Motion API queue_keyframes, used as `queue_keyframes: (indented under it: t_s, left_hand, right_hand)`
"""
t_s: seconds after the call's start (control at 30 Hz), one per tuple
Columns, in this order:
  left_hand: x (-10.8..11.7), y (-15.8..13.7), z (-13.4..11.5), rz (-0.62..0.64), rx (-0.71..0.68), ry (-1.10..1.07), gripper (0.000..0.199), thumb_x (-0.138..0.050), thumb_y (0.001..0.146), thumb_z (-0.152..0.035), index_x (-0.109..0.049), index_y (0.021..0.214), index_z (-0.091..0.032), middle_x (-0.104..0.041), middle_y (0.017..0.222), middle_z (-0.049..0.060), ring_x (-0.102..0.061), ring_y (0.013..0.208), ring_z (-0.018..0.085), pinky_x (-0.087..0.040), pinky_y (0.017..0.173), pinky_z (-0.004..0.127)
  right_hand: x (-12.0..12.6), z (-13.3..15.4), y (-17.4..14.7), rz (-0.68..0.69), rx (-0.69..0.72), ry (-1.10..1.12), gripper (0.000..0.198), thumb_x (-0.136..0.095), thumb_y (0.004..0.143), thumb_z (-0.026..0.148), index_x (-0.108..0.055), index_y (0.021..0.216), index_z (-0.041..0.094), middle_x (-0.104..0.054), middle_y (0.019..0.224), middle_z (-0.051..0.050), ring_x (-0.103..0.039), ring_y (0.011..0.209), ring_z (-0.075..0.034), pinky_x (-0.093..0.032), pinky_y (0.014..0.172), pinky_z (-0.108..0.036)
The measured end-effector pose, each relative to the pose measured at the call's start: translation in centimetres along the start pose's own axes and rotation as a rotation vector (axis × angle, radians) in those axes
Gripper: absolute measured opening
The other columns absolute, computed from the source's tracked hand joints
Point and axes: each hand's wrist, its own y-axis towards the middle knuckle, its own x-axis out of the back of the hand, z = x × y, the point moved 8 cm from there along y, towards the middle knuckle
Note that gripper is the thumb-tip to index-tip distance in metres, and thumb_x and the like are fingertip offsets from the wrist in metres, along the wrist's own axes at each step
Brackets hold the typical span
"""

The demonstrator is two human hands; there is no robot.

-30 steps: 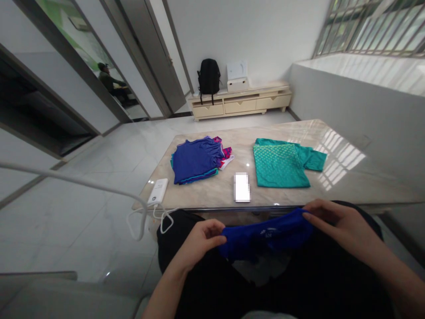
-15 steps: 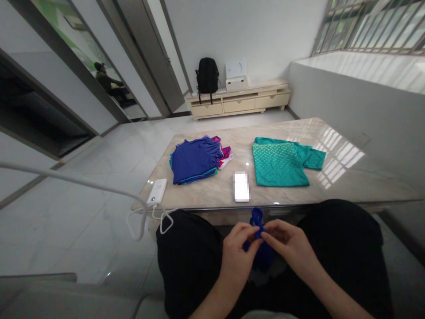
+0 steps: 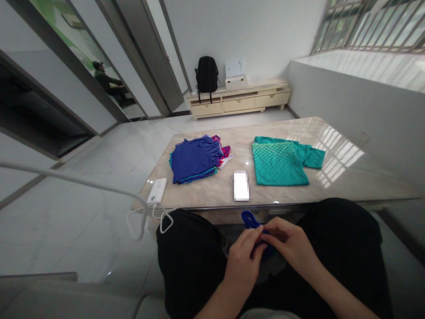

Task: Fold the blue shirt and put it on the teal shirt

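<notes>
Above my lap, a blue strip of soft material [image 3: 249, 218] is pinched between my two hands, one end looping up and to the left. My left hand [image 3: 245, 253] has its thumb and fingers closed on it. From the other side, my right hand [image 3: 287, 239] grips it with thumb and forefinger, the fingertips of both hands touching. More of the blue material hangs beneath the fingers, mostly hidden, so its exact kind cannot be told. Beyond the hands, a folded teal patterned shirt [image 3: 280, 164] and a stack of folded clothes topped by a dark blue one [image 3: 194, 160] lie on the table.
On the marble-look table [image 3: 215, 195] lie a blurred white phone-sized item [image 3: 241, 186] and a white power bank [image 3: 157, 191] with a cable. A white bar [image 3: 73, 178] crosses at left. Behind stand a low cabinet [image 3: 239, 104] and black backpack [image 3: 207, 75]. A person [image 3: 108, 82] sits beyond the doorway.
The blue loop has tipped left and lower, and less of the blue material shows under the hands. My left hand has shifted slightly right and turned over it.
</notes>
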Motion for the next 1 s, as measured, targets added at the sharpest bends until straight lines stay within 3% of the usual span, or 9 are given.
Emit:
queue_keyframes:
  t_s: [0.13, 0.23, 0.3, 0.4, 0.5, 0.57, 0.8, 0.9, 1.0]
  left_hand:
    - [2.2, 0.7, 2.5, -0.074, 0.07, -0.023, 0.044, -0.072, 0.091, -0.015, -0.067, 0.132, -0.029, -0.069, 0.129, 0.007, -0.065, 0.121, 0.021, -0.052, 0.108, 0.037]
    - [2.0, 1.4, 6.5, 0.034, 0.263, -0.263, 0.087, -0.09, 0.075, -0.026, -0.049, 0.152, -0.031, -0.05, 0.156, 0.012, -0.046, 0.145, 0.031, -0.04, 0.119, 0.049]
    - [0.5, 1.5, 8.3, 0.194, 0.389, -0.501, 0.106, -0.094, 0.069, -0.027, -0.037, 0.159, -0.029, -0.053, 0.153, 0.014, -0.052, 0.141, 0.032, -0.042, 0.116, 0.048]
    - [-0.7, 1.4, 9.1, 0.32, 0.464, -0.5, 0.074, -0.092, 0.07, -0.025, -0.063, 0.138, -0.019, -0.073, 0.122, 0.011, -0.068, 0.112, 0.028, -0.049, 0.101, 0.041]
    - [-0.6, 1.4, 8.5, 0.351, 0.465, -0.319, 0.025, -0.084, 0.079, -0.024, -0.077, 0.1, -0.014, -0.074, 0.091, 0.006, -0.066, 0.087, 0.023, -0.049, 0.083, 0.033]
    - [-0.2, 1.6, 7.5, 0.346, 0.417, -0.27, 0.012, -0.077, 0.086, -0.024, -0.076, 0.092, -0.014, -0.071, 0.087, 0.004, -0.063, 0.084, 0.021, -0.046, 0.08, 0.031]
    - [1.8, 2.2, 2.8, 0.29, 0.134, 0.032, 0.007, -0.062, 0.097, -0.021, -0.065, 0.093, -0.017, -0.067, 0.095, 0.006, -0.057, 0.094, 0.021, -0.041, 0.084, 0.031]
    - [2.2, 2.6, 0.5, 0.357, 0.122, 0.069, 0.004, -0.061, 0.096, -0.017, -0.063, 0.092, -0.017, -0.064, 0.095, 0.005, -0.055, 0.094, 0.02, -0.04, 0.083, 0.031]
    - [2.7, 3.4, -1.1, 0.49, 0.205, -0.053, 0.005, -0.062, 0.096, -0.019, -0.063, 0.092, -0.018, -0.064, 0.094, 0.002, -0.055, 0.089, 0.017, -0.039, 0.081, 0.028]
  right_hand:
    - [1.7, 3.0, 0.4, 0.015, 0.239, -0.154, 0.007, -0.073, 0.093, 0.03, -0.075, 0.093, 0.024, -0.072, 0.087, -0.001, -0.07, 0.082, -0.017, -0.053, 0.075, -0.026]
    - [2.6, 4.9, 0.4, 0.066, 0.376, -0.187, 0.004, -0.07, 0.095, 0.024, -0.074, 0.095, 0.025, -0.072, 0.092, 0.0, -0.069, 0.086, -0.015, -0.052, 0.079, -0.024]
    - [3.1, 5.7, 0.4, 0.106, 0.426, -0.2, 0.006, -0.068, 0.096, 0.021, -0.072, 0.097, 0.025, -0.072, 0.094, 0.0, -0.069, 0.088, -0.014, -0.052, 0.081, -0.023]
    - [3.7, 6.2, 0.4, 0.127, 0.453, -0.221, 0.008, -0.067, 0.097, 0.019, -0.07, 0.099, 0.026, -0.07, 0.095, 0.001, -0.068, 0.089, -0.013, -0.051, 0.082, -0.022]
    - [4.4, 6.3, 0.4, 0.106, 0.457, -0.25, 0.009, -0.065, 0.099, 0.019, -0.068, 0.102, 0.027, -0.069, 0.096, 0.001, -0.068, 0.09, -0.013, -0.051, 0.083, -0.022]
    - [4.7, 6.0, 0.4, 0.088, 0.452, -0.272, 0.009, -0.062, 0.1, 0.02, -0.066, 0.103, 0.027, -0.068, 0.096, 0.001, -0.067, 0.09, -0.013, -0.051, 0.082, -0.022]
    - [6.3, 2.2, 0.7, -0.112, 0.285, -0.452, 0.012, -0.05, 0.105, 0.032, -0.059, 0.109, 0.026, -0.07, 0.096, -0.002, -0.069, 0.087, -0.018, -0.053, 0.077, -0.029]
    - [6.5, 0.9, 0.6, -0.24, 0.223, -0.424, 0.015, -0.047, 0.106, 0.036, -0.056, 0.112, 0.026, -0.073, 0.099, -0.004, -0.073, 0.088, -0.021, -0.056, 0.078, -0.032]
    - [6.4, 1.5, 0.3, -0.368, 0.32, -0.375, 0.013, -0.047, 0.105, 0.033, -0.055, 0.113, 0.025, -0.075, 0.102, -0.007, -0.075, 0.093, -0.022, -0.058, 0.08, -0.032]
